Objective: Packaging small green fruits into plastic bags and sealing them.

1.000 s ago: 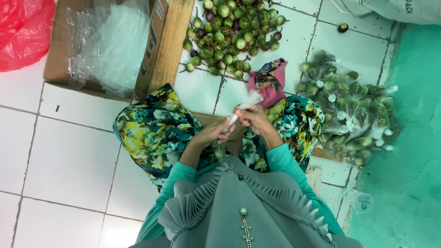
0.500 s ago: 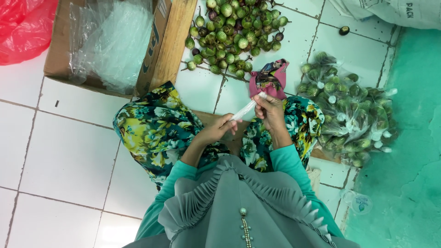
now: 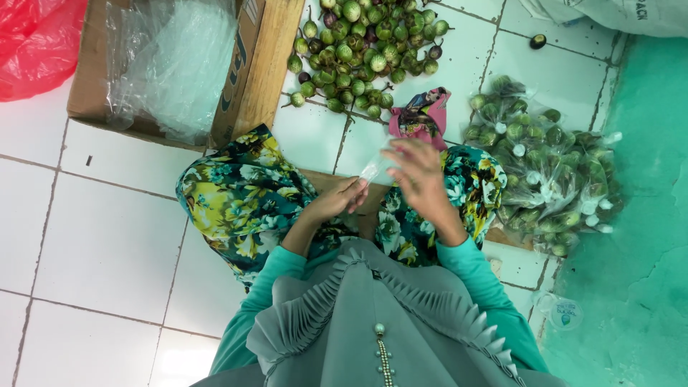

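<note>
Head view: a white tiled floor (image 3: 93,244) is seen from above, bordered along its right edge by a strip of green painted concrete (image 3: 645,272). At the floor's far left corner a crumpled red plastic bag (image 3: 32,39) is laid, and just beside it an open brown cardboard box (image 3: 258,72) lined with clear plastic sheeting (image 3: 172,61) is set. At the far right corner the edge of a white woven sack (image 3: 616,14) is seen. Against the right edge, a heap of small clear plastic bags filled with green round fruits (image 3: 548,183) is piled, partly on the tiles and partly on the green strip. At the far edge, right of the box, a loose pile of small green and purplish round fruits (image 3: 365,54) is spread on the tiles. Near it, a small pink patterned cloth pouch (image 3: 423,115) is laid.

At the near edge, a lap covered in yellow-and-teal floral fabric (image 3: 244,201) is seen. Above it a small, empty clear plastic bag (image 3: 374,170) is held between both hands, over the tiles just short of the pouch. The left hand (image 3: 337,201) is curled, its fingertips pinching the bag's lower end. The right hand (image 3: 419,179) is blurred, its fingers partly spread over the bag's upper end; whether it is gripping cannot be told.
</note>
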